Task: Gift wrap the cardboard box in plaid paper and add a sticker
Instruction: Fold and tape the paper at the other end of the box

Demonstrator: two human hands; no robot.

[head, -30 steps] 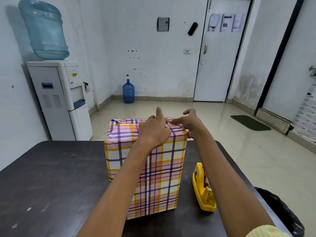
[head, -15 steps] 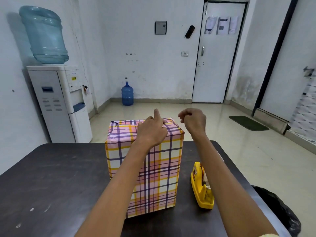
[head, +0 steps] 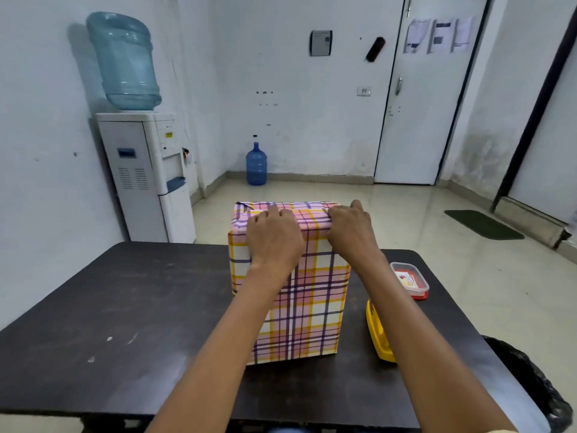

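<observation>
The tall cardboard box in pink, yellow and purple plaid paper [head: 290, 285] stands upright on the dark table [head: 125, 307]. Left hand [head: 274, 235] and right hand [head: 352, 232] press flat on its top, fingers together, gripping nothing (likely light, stiff-walled, glossy and slippery; hold it by opposite side faces

Hidden from my view: fingertips of my left hand [head: 274, 237] and right hand [head: 351, 228], curled over the wrapped box [head: 299, 295] top. Tape dispenser [head: 379, 339] part-covered by forearm. Door papers [head: 438, 35] illegible. Black bag [head: 537, 385] cut off.
</observation>
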